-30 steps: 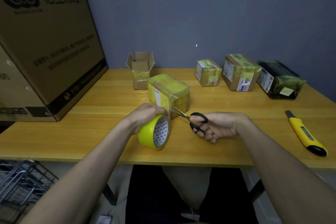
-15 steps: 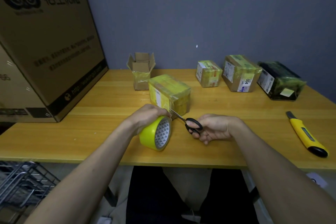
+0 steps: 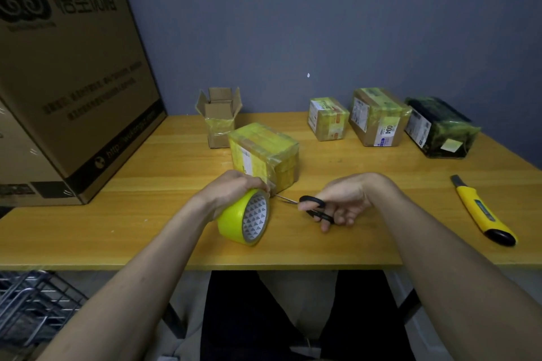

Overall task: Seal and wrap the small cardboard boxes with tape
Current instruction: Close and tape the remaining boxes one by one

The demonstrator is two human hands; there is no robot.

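My left hand (image 3: 231, 189) grips a roll of yellow tape (image 3: 245, 218) held on edge just above the table, right in front of a small cardboard box wrapped in yellow tape (image 3: 264, 152). My right hand (image 3: 346, 199) holds black-handled scissors (image 3: 311, 206), fingers through the loops. The blades point left toward the short strip between roll and box. Whether the strip is still joined to the box is hidden by my left hand.
An open small box (image 3: 220, 117) stands behind the wrapped one. Three wrapped boxes (image 3: 378, 121) line the back right. A yellow utility knife (image 3: 481, 212) lies at the right. A large carton (image 3: 67, 76) fills the left of the wooden table (image 3: 146, 214). A wire rack (image 3: 32, 308) sits below left.
My right hand with the scissors has drawn back right and lowered, away from the box's near corner. The left hand and tape roll stay almost still.
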